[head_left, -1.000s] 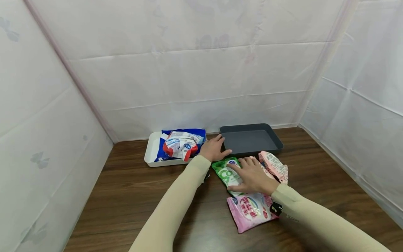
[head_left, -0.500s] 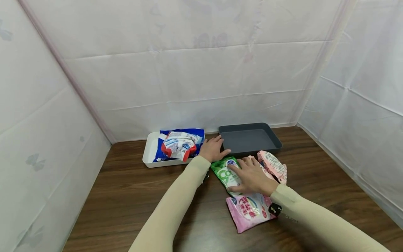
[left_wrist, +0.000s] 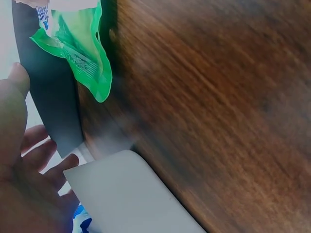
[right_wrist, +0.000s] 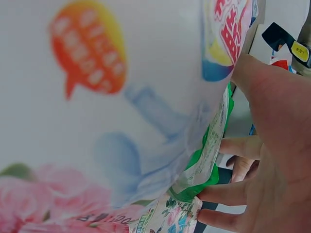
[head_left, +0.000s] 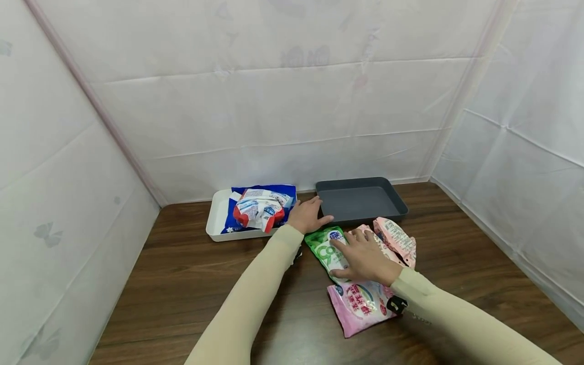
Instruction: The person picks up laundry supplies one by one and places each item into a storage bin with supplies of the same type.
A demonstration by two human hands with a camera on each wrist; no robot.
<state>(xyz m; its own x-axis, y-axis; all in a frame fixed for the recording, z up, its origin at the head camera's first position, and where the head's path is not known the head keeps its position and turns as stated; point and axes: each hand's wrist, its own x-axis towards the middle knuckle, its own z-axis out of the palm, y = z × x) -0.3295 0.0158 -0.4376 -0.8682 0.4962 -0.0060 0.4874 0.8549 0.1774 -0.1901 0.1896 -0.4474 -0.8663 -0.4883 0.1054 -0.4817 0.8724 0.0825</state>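
My right hand (head_left: pixel 368 258) spreads its fingers over a green and white bag (head_left: pixel 327 249) and a pale pink flowered bag beside it. The right wrist view shows those fingertips at the green bag's edge, with the pink and white bag (right_wrist: pixel 146 116) close to the lens. In the head view that pink bag (head_left: pixel 360 308) lies just below the right hand. My left hand (head_left: pixel 306 215), fingers loosely extended, is at the right end of the white tray (head_left: pixel 218 218), near the dark grey tray (head_left: pixel 360 204). Whether it touches either tray is unclear.
Inside the white tray lie a blue bag (head_left: pixel 289 191) and, on top, a crumpled white and red bag (head_left: pixel 258 208). Another pale pink bag (head_left: pixel 397 239) rests right of my right hand. The wooden table (head_left: pixel 191 289) meets white sheet walls on three sides.
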